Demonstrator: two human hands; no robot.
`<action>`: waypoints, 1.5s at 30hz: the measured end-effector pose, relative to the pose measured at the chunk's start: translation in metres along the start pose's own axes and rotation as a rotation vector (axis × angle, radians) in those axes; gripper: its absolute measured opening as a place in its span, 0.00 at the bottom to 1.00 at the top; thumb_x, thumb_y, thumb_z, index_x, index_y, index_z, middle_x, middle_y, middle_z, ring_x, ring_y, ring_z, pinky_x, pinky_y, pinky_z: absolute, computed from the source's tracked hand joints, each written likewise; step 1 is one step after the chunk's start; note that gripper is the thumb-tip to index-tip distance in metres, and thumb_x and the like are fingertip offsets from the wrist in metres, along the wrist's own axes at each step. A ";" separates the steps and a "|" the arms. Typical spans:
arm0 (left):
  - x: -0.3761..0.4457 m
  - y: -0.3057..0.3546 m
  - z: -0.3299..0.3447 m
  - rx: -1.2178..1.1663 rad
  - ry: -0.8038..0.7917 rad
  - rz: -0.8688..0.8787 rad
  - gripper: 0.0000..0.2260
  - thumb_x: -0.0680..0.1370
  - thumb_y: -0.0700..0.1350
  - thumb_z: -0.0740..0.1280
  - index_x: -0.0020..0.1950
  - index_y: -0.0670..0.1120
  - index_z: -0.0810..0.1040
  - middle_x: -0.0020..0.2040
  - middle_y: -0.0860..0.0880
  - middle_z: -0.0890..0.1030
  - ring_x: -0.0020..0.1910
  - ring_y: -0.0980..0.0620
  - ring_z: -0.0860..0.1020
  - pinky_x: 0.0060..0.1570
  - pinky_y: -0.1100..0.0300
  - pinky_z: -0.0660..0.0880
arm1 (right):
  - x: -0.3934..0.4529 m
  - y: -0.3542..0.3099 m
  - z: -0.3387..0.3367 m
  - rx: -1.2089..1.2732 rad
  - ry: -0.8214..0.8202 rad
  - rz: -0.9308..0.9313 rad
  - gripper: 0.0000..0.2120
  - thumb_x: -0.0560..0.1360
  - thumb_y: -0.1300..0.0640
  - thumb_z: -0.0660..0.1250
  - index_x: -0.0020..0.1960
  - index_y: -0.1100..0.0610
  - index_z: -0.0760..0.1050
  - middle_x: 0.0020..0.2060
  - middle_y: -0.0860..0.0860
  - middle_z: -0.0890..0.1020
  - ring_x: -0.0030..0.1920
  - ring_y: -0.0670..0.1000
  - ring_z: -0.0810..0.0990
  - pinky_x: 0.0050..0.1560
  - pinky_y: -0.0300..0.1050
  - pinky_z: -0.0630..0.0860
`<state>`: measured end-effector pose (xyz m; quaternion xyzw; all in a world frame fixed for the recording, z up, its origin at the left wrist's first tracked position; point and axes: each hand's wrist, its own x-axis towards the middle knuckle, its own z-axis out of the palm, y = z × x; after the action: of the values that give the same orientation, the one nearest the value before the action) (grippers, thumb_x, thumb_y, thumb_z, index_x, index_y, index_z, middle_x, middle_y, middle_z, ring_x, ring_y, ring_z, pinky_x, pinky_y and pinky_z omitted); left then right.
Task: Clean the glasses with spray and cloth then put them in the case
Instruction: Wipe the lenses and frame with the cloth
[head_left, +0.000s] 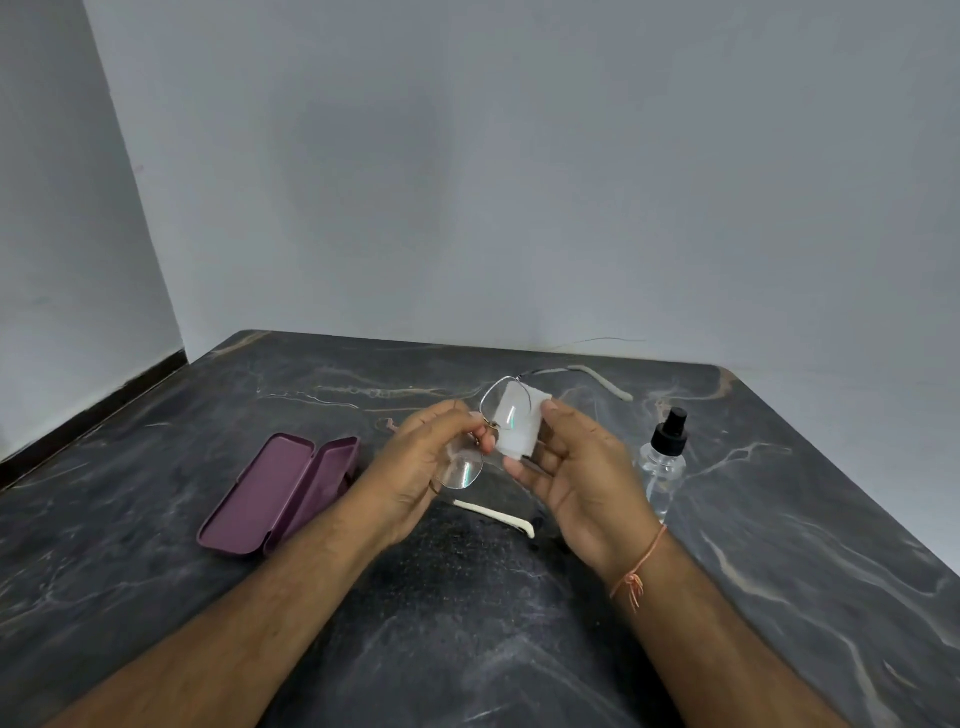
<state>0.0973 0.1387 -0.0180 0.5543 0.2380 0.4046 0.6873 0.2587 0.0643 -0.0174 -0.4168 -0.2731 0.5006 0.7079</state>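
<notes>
Thin metal-framed glasses (464, 470) with pale temple tips are held above the middle of the table, both temples unfolded. My left hand (421, 462) pinches the frame at the bridge, between the two lenses. My right hand (574, 470) holds a small white cloth (514, 426) pressed against the upper lens. An open purple case (275, 493) lies flat on the table to the left of my left hand. A clear spray bottle (664, 462) with a black nozzle stands upright to the right of my right hand.
The dark marbled table (467, 623) meets a grey wall at the back and drops off on the left and right. A thin wire (597, 340) lies at the far edge by the wall.
</notes>
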 end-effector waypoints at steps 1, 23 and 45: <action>0.000 -0.001 0.001 0.009 -0.005 -0.010 0.23 0.86 0.37 0.64 0.33 0.50 0.85 0.36 0.49 0.84 0.36 0.57 0.83 0.38 0.66 0.79 | 0.000 0.000 0.000 0.036 -0.050 0.020 0.13 0.86 0.54 0.67 0.64 0.60 0.84 0.57 0.63 0.89 0.52 0.58 0.90 0.46 0.49 0.88; -0.003 0.002 0.003 0.110 -0.003 -0.002 0.23 0.86 0.39 0.65 0.32 0.51 0.84 0.37 0.50 0.84 0.37 0.58 0.82 0.38 0.69 0.76 | 0.002 0.001 -0.004 -0.001 -0.135 -0.017 0.13 0.80 0.55 0.74 0.61 0.61 0.86 0.55 0.65 0.88 0.48 0.57 0.86 0.43 0.48 0.84; -0.001 0.005 0.000 0.203 0.088 0.091 0.11 0.77 0.50 0.68 0.35 0.54 0.84 0.40 0.51 0.85 0.45 0.49 0.77 0.54 0.46 0.69 | 0.008 0.023 -0.007 -1.003 0.111 -0.873 0.09 0.78 0.57 0.78 0.57 0.48 0.90 0.42 0.38 0.75 0.44 0.44 0.78 0.42 0.30 0.69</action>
<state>0.0954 0.1388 -0.0138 0.6129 0.2822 0.4332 0.5976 0.2562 0.0733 -0.0405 -0.5719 -0.5796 -0.0419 0.5790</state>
